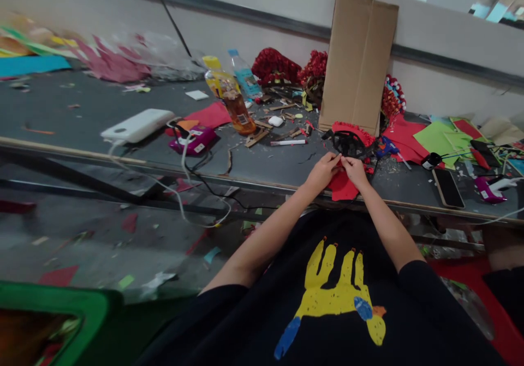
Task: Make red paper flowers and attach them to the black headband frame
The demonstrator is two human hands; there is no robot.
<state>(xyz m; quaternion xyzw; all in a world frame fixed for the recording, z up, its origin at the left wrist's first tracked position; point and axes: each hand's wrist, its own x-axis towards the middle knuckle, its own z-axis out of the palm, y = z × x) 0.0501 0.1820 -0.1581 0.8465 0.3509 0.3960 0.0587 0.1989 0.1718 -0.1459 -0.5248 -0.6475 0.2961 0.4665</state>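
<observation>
At the front edge of the grey worktable (82,109), my left hand (323,171) and my right hand (354,170) meet, fingers pinched together on a piece of red paper (343,187). The red sheet hangs slightly over the table's edge below my hands. Just beyond my fingers sits a black ring-shaped object (347,143) with a red frilled trim (355,129) behind it. A blue glue gun (385,147) lies to the right of it.
A cardboard sheet (358,60) leans on the wall. Two bottles (235,98), a white box (137,125), a purple glue gun (194,139), a marker (289,142), a phone (448,187), red flower decorations (276,66) and coloured papers (440,136) litter the table. Cables dangle to the scrap-strewn floor.
</observation>
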